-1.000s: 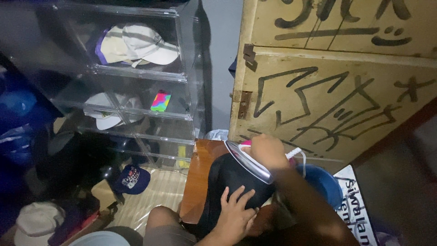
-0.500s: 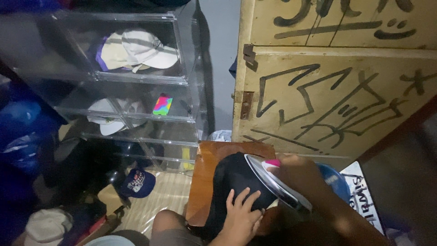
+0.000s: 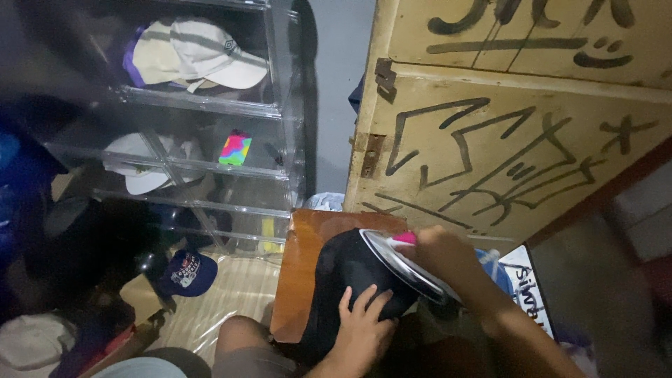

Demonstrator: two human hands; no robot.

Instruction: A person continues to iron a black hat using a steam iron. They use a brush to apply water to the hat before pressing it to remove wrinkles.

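With the left hand [image 3: 364, 329] spread flat, fingers [image 3: 369, 297] wide, pressing on the black cloth [image 3: 343, 276], the iron [image 3: 402, 266] sits just beside them, so a burn looks like the main risk if either drifts closer. Right hand [image 3: 441, 255] is wrapped around the iron's pink handle, fingers closed on it. Iron is tilted, soleplate partly lifted and facing lower left of frame, so it could slip off or scorch the cloth if left in one spot. Cloth lies lower centre of frame, draped over a brown wooden board [image 3: 297, 280]; its edge hangs toward the knee, so it may slide. Iron's long axis runs diagonally, tip toward upper left, heel toward lower right. Clear shelves [image 3: 210, 105] with caps stand upper left; a painted wooden door [image 3: 518, 133] fills upper right.
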